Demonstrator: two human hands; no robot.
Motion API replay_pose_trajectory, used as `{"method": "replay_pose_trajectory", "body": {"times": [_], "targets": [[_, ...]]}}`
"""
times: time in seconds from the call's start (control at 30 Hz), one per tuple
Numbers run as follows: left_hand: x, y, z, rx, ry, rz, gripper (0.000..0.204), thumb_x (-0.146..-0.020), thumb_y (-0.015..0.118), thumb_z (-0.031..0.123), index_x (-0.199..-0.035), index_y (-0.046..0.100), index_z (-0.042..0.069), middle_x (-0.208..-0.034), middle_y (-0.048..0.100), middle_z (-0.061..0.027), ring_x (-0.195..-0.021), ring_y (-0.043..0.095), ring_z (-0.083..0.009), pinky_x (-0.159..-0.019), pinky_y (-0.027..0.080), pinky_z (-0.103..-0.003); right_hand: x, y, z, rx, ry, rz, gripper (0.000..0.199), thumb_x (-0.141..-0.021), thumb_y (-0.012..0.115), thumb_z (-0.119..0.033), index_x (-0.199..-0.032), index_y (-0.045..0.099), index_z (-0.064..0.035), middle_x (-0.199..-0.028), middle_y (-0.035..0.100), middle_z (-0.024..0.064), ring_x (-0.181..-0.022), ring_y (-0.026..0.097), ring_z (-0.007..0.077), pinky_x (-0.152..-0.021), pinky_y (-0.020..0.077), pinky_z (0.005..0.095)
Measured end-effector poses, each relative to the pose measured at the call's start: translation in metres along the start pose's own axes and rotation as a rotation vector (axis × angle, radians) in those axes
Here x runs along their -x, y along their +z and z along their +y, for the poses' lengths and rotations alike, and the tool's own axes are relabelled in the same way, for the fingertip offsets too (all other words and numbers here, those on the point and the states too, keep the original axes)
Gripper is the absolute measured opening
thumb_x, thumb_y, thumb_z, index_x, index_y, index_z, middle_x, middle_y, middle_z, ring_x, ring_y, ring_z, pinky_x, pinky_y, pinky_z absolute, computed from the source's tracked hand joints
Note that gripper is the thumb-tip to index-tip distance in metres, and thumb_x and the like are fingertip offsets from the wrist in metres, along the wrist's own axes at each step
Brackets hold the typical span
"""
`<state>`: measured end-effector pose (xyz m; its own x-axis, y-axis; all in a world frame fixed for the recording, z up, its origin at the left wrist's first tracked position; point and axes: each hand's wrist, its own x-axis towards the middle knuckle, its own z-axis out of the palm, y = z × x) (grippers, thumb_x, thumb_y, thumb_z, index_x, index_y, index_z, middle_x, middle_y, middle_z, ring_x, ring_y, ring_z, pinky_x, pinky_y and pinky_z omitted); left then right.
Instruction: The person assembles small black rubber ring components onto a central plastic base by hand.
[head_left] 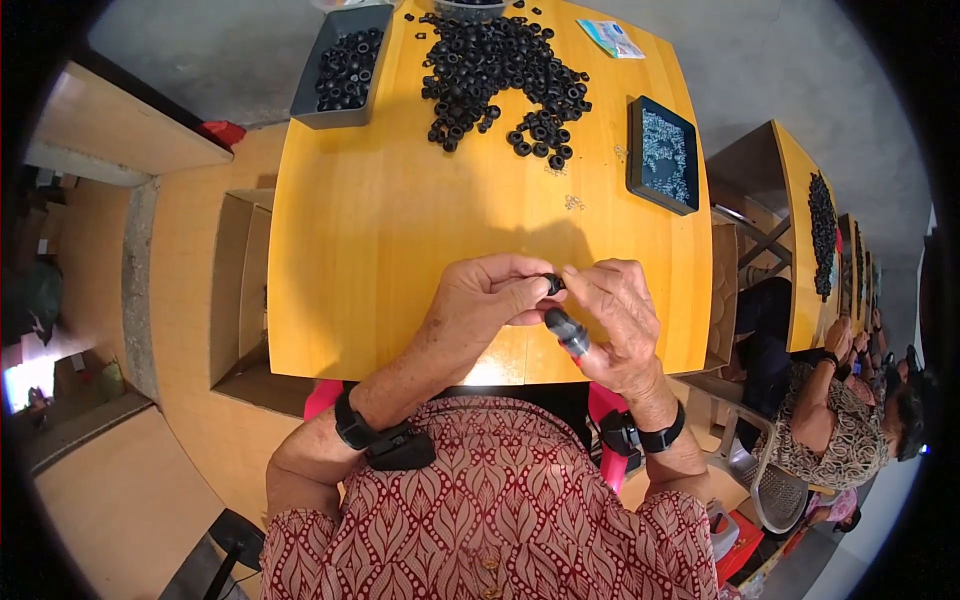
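Over the near part of the yellow table, my left hand pinches a small black round part between thumb and fingertips. My right hand is close against it from the other side, its index fingertip at the part and its other fingers curled. Anything tiny in those right fingers is too small to make out. A black cover with a red band sits on my right thumb.
A big heap of black round parts lies at the far side. Black parts fill a grey bin far left; a black tray at right holds small silvery pieces. Tiny clear bits and a packet lie nearby. Other people work at right.
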<state>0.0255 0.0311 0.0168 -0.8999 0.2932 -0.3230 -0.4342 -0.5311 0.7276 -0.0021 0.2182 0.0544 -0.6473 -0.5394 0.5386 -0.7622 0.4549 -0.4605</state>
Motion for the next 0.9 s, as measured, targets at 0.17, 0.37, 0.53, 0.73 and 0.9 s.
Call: {"method": "replay_pose_trajectory", "body": {"times": [0.17, 0.37, 0.53, 0.73, 0.9], "targets": [[-0.002, 0.004, -0.005, 0.013, 0.042, 0.064, 0.025, -0.096, 0.063, 0.015, -0.116, 0.064, -0.001, -0.103, 0.069, -0.0049, -0.093, 0.065, -0.0094, -0.081, 0.056, -0.024, 0.008, 0.018, 0.004, 0.077, 0.022, 0.091, 0.043, -0.070, 0.079, -0.001, -0.111, 0.067, 0.0024, -0.091, 0.066, 0.0111, -0.081, 0.061, 0.0280, -0.076, 0.0498, 0.0385], [-0.002, 0.002, -0.004, -0.002, 0.025, 0.115, 0.024, -0.095, 0.065, 0.014, -0.115, 0.065, 0.000, -0.102, 0.069, -0.0040, -0.092, 0.064, -0.0091, -0.080, 0.054, -0.024, 0.008, 0.024, 0.004, 0.140, 0.025, 0.095, 0.044, -0.069, 0.079, -0.002, -0.111, 0.066, 0.0017, -0.090, 0.064, 0.0116, -0.081, 0.060, 0.0286, -0.077, 0.0484, 0.0394], [-0.005, 0.002, -0.017, 0.056, 0.076, 0.135, 0.023, -0.095, 0.065, 0.012, -0.114, 0.066, 0.000, -0.100, 0.069, -0.0037, -0.089, 0.063, -0.0093, -0.077, 0.052, -0.024, 0.009, 0.027, 0.007, 0.135, 0.051, 0.075, 0.047, -0.067, 0.079, -0.003, -0.112, 0.065, 0.0015, -0.091, 0.062, 0.0120, -0.084, 0.059, 0.0294, -0.078, 0.0473, 0.0405], [-0.007, 0.007, -0.014, 0.058, 0.042, 0.187, 0.021, -0.094, 0.067, 0.013, -0.111, 0.068, 0.000, -0.095, 0.068, -0.0027, -0.084, 0.061, -0.0082, -0.076, 0.050, -0.023, 0.014, 0.036, 0.009, 0.163, 0.083, 0.110, 0.050, -0.065, 0.079, -0.003, -0.113, 0.065, 0.0012, -0.091, 0.062, 0.0113, -0.084, 0.058, 0.0299, -0.079, 0.0468, 0.0411], [-0.007, 0.000, -0.008, -0.005, 0.013, 0.189, 0.019, -0.094, 0.067, 0.015, -0.106, 0.070, 0.001, -0.092, 0.068, -0.0016, -0.083, 0.060, -0.0067, -0.077, 0.048, -0.022, 0.013, 0.033, 0.012, 0.143, 0.040, 0.108, 0.046, -0.065, 0.080, -0.003, -0.109, 0.066, 0.0011, -0.088, 0.061, 0.0109, -0.083, 0.058, 0.0306, -0.080, 0.0477, 0.0426]]}}
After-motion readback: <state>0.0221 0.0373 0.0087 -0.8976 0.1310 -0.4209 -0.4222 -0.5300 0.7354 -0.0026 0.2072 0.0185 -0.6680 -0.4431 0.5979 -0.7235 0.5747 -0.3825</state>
